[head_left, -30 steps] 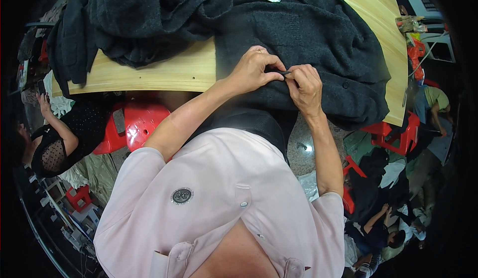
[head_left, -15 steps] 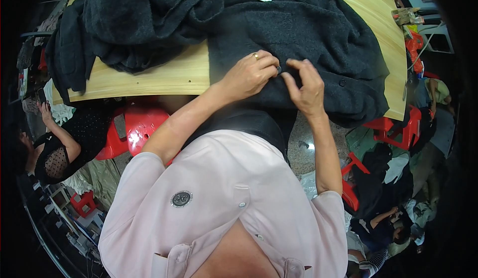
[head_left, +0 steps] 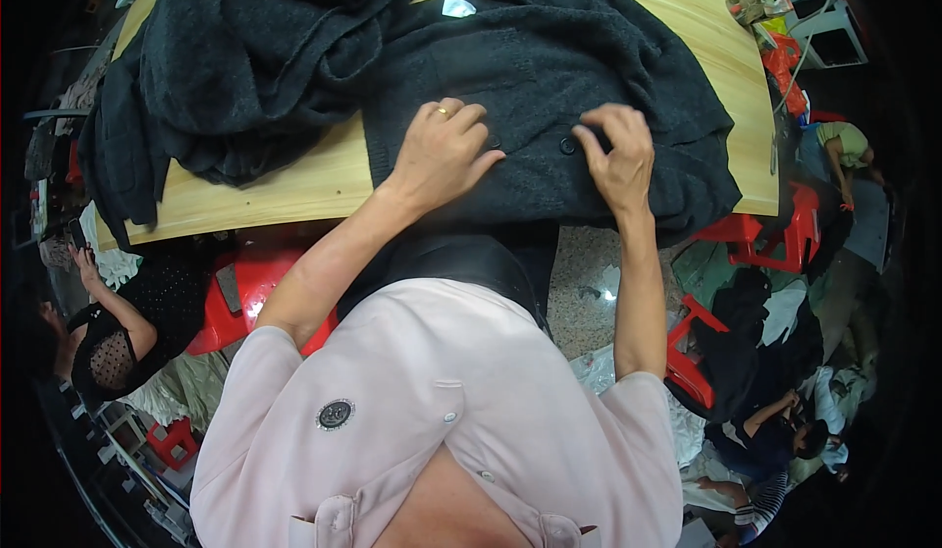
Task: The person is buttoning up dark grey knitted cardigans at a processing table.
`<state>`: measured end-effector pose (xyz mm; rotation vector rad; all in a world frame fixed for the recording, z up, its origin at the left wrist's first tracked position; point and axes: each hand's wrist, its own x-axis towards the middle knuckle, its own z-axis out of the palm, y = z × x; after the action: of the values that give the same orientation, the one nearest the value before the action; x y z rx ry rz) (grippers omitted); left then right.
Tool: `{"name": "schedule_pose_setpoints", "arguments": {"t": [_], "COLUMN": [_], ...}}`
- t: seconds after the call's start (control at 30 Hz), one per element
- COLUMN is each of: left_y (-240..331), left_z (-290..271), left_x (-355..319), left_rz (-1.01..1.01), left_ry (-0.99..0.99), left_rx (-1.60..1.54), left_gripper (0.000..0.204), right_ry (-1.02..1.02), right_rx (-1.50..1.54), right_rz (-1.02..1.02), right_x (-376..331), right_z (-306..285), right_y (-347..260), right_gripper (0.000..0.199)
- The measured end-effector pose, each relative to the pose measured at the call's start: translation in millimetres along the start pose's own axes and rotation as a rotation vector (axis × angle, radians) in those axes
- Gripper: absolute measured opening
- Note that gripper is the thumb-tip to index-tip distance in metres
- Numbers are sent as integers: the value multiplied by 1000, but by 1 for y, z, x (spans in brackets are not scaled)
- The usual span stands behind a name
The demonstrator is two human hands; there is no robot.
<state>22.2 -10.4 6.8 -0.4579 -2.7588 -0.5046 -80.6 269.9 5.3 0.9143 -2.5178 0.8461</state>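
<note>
1. On the wooden table (head_left: pixel 294 180) in front of you, a dark grey knitted cardigan (head_left: pixel 549 67) is lying flat with its button front facing up, which is keeping the placket within reach of both hands.
2. Your left hand (head_left: pixel 442 151) is resting knuckles-up on the knit, fingers curled and pressing the fabric down beside one dark button (head_left: pixel 495 142); it is gripping nothing that I can make out.
3. Your right hand (head_left: pixel 616 151) is pinching the cardigan's front edge between thumb and fingers, just beside a second button (head_left: pixel 567 145), seemingly pulling the placket taut.
4. Near the collar, a small pale rectangular label (head_left: pixel 457 5) is showing against the dark wool.
5. To your left, a heap of dark garments (head_left: pixel 245 57) is overlapping the cardigan's shoulder and spilling off the table edge.
6. At the far right corner, a small crumpled yellowish packet (head_left: pixel 754 0) is sitting on the tabletop, well apart from your hands.
</note>
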Motion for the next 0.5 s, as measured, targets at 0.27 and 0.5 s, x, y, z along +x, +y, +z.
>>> {"name": "schedule_pose_setpoints", "arguments": {"t": [0.27, 0.5], "left_y": [44, 36], "left_z": [31, 41], "left_x": [36, 28], "left_rz": [-77, -62], "left_ry": [40, 141], "left_rx": [-163, -180], "left_gripper": [35, 38], "right_ry": [84, -30], "right_rx": [62, -269], "right_rz": [195, 141], "right_x": [-24, -4], "right_z": [8, -6], "right_y": [-5, 47], "right_gripper": [26, 10]}}
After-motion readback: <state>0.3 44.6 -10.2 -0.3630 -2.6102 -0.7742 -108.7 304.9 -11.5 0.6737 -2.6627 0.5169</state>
